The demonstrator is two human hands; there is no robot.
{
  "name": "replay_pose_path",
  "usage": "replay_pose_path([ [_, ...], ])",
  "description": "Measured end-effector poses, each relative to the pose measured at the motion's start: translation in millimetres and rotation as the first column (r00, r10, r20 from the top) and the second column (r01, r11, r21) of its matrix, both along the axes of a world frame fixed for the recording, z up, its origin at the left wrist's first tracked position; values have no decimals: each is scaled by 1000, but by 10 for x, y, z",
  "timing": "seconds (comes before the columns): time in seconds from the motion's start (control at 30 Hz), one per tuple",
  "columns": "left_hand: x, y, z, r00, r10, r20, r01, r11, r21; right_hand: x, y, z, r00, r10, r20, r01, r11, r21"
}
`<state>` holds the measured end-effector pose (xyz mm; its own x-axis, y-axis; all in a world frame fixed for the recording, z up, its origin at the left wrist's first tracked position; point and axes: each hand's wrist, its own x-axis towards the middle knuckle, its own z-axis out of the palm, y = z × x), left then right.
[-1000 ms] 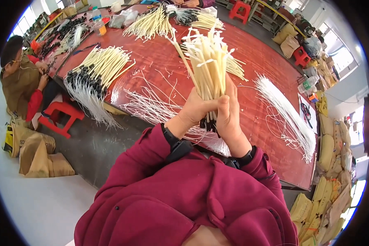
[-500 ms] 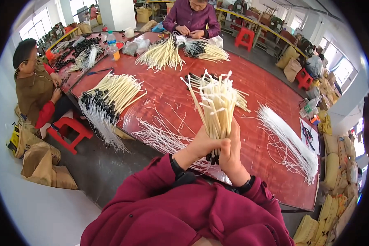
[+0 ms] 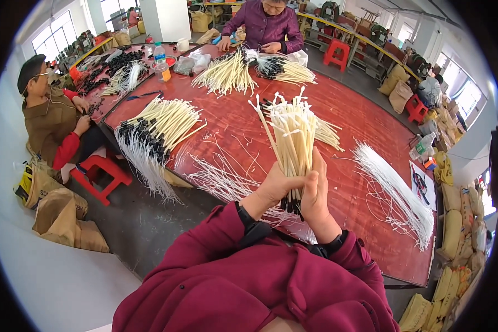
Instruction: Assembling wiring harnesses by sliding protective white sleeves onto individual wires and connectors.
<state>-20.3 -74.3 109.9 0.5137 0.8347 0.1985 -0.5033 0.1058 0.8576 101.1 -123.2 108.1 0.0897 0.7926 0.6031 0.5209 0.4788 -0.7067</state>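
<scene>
Both my hands hold a thick upright bundle of thin cream tubes (image 3: 293,135) with whitish tips at the top and black ends below. My left hand (image 3: 274,185) is wrapped round the lower left side, its thumb laid across the front. From the right, my right hand (image 3: 315,202) closes round the bundle, with its thumb raised. Behind the bundle lies another pile of cream tubes (image 3: 329,134) on the red table (image 3: 371,202). Loose white strings (image 3: 221,180) lie left of my hands, and a long sheaf of white strings (image 3: 395,196) lies to the right.
Piles of cream tubes with black ends (image 3: 169,124) lie at the left edge and the far side (image 3: 227,74). Two people sit across and at left, a red stool (image 3: 100,177) near one. A bottle (image 3: 160,61) stands far left; scissors (image 3: 420,185) lie on paper at right.
My hands keep their hold on the bundle, while the whole view has shifted slightly. Across the table, the co-worker's hands have moved apart, one reaching outward to the left.
</scene>
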Motion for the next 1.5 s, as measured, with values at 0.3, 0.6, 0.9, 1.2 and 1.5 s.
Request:
replay_pose_path([
  [0.3, 18, -36, -67, 997, 4, 74, -7, 999, 42, -7, -94, 156, 996, 42, 77, -46, 997, 57],
  [0.6, -120, -151, 48, 986, 15, 167, -47, 981, 188, -209, -283, 285, 982, 186, -19, -186, 982, 32],
  [0.9, -336, -177, 49, 989, 70, 130, -84, 991, 107, -400, -222, 346, 990, 70, 126, -79, 994, 69],
  [1.2, -398, -222, 114, 976, 167, 142, -176, 983, 51, -240, -131, 70, 988, 54, 147, -60, 997, 40],
  [1.5, -409, -203, 148, 970, 191, 148, -202, 977, 62, -241, -212, 222, 952, 88, 293, -110, 992, 58],
])
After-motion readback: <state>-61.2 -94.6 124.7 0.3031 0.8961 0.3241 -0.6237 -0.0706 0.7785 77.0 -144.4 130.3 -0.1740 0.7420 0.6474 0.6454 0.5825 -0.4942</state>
